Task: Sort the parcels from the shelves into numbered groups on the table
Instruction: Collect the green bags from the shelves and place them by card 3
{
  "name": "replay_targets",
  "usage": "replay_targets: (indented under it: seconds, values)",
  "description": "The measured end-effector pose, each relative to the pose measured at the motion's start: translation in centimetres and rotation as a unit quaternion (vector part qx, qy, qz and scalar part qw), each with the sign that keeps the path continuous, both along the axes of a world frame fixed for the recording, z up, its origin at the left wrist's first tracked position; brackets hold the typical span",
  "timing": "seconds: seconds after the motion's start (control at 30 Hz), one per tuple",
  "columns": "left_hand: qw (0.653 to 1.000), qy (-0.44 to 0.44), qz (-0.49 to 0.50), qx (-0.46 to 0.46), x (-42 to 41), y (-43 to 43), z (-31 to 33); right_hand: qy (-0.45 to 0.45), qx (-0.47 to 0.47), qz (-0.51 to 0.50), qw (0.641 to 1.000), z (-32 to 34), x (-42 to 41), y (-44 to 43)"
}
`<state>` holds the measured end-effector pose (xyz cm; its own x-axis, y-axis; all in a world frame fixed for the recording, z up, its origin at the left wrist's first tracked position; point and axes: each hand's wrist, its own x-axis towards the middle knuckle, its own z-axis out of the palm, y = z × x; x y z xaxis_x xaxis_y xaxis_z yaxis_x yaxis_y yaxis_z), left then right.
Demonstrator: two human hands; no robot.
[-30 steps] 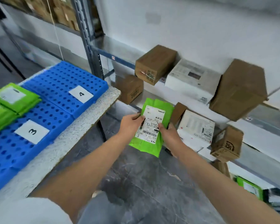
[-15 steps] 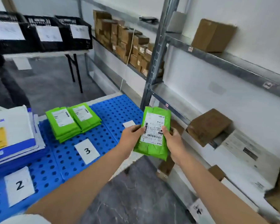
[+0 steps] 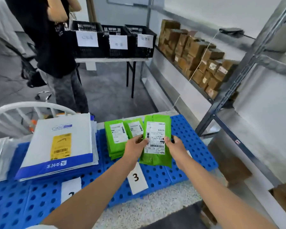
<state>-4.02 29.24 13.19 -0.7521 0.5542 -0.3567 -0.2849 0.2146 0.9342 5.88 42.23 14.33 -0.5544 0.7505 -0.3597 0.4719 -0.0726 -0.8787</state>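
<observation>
Carrying green parcel (image 3: 156, 142) away from shelf rack (image 3: 228, 98), now over table (image 3: 155, 210). Gripping it by both long edges w/ left hand (image 3: 135, 147) & right hand (image 3: 175, 146), label facing up, prob. for reading grp no. Holding it above blue mat (image 3: 196, 146), just right of green stacks (image 3: 116, 138) behind card "3" (image 3: 136, 177); judging that same-type pile as dest. Leaving white mailers (image 3: 59, 146) alone.

The person is wearing a white sleeve (image 3: 38, 227), only its edge showing at the bottom of the view on the left upper arm. The left forearm (image 3: 89, 187) and right forearm (image 3: 213, 184) are showing bare, and the left hand (image 3: 135, 146) and right hand (image 3: 173, 146) are going uncovered as well.
</observation>
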Motion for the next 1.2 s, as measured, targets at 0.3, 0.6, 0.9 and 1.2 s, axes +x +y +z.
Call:
replay_targets:
  seconds: [0.3,0.6,0.9,1.2]
  values:
    - [0.993,0.016,0.077,-0.09,-5.3,5.6,-2.4,-0.058,-0.015,0.1,0.993,-3.9,-8.5,7.0]
    - [0.969,-0.009,0.137,-0.204,-9.8,9.7,-4.8,-0.084,-0.05,0.181,0.979,-9.0,-15.9,11.3]
    - [0.94,0.015,0.148,-0.306,-10.8,11.8,-7.2,-0.116,-0.062,0.233,0.963,-13.3,-18.3,11.4]
    - [0.934,0.027,0.125,-0.334,-10.3,13.2,-7.4,-0.1,0.0,0.245,0.964,-14.9,-17.7,11.6]
